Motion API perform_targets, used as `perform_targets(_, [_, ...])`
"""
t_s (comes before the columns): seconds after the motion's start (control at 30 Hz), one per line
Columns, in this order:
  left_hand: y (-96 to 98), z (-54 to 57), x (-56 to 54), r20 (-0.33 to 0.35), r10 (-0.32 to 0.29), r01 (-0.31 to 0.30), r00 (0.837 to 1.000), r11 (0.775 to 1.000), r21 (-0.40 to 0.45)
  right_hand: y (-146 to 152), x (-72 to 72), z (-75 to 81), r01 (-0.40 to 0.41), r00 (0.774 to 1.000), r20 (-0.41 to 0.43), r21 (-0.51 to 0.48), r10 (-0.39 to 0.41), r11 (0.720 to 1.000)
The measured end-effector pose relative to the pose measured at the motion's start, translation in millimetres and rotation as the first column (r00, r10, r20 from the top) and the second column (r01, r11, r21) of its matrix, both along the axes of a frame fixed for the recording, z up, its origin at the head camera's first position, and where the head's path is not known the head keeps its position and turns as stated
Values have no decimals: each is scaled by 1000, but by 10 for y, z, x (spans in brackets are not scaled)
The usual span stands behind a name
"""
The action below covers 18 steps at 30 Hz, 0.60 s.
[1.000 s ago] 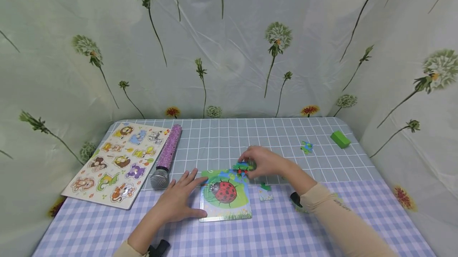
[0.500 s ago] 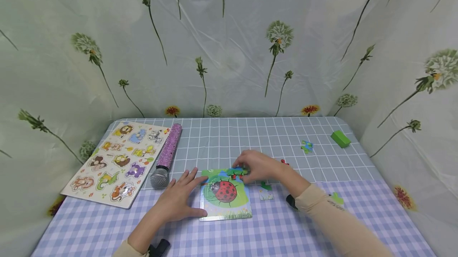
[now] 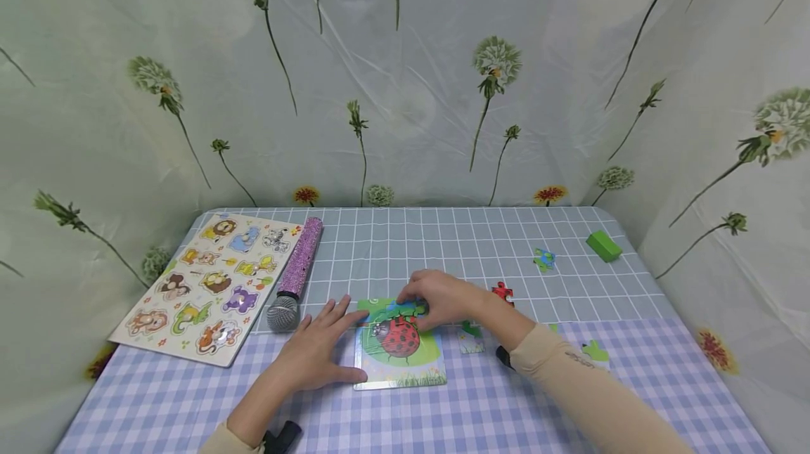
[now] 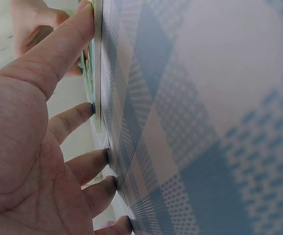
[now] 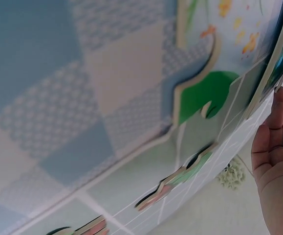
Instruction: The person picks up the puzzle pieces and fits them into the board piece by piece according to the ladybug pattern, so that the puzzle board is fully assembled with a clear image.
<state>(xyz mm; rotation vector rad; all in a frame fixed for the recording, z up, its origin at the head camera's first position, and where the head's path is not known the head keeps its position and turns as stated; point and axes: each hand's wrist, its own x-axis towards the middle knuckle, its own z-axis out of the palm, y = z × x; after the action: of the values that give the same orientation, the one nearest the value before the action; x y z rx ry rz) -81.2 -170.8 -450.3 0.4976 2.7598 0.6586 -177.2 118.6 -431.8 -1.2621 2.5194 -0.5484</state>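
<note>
A ladybug jigsaw board (image 3: 400, 371) lies flat on the checked cloth in front of me. My left hand (image 3: 319, 352) is spread at its left side, thumb and index fingertip at the board's edge. The left wrist view shows the straight fingers of that left hand (image 4: 38, 142), the other fingertips down on the cloth. Over the board's upper part, my right hand (image 3: 438, 299) pinches a green and blue puzzle piece (image 3: 408, 309) with some red on it. In the right wrist view the right hand (image 5: 278, 156) is at the frame's edge, its fingertips mostly cut off.
Right of the board lie a flowery puzzle piece (image 3: 471, 344), a red piece (image 3: 503, 291), a blue-green piece (image 3: 544, 259) and a light green piece (image 3: 595, 351). A green block (image 3: 603, 246) sits far right. On the left are a glittery microphone (image 3: 300, 261) and an animal puzzle board (image 3: 211, 284).
My right hand has moved left with the puzzle piece, from the board's upper right corner to over its upper middle. The red piece has come into view. My left hand stays put.
</note>
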Motion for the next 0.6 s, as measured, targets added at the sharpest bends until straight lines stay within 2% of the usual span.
perform_targets(0.6, [1, -6, -13, 4, -1, 2, 1000, 1000, -6, -111, -10, 11, -26, 999, -23, 13, 26, 1000])
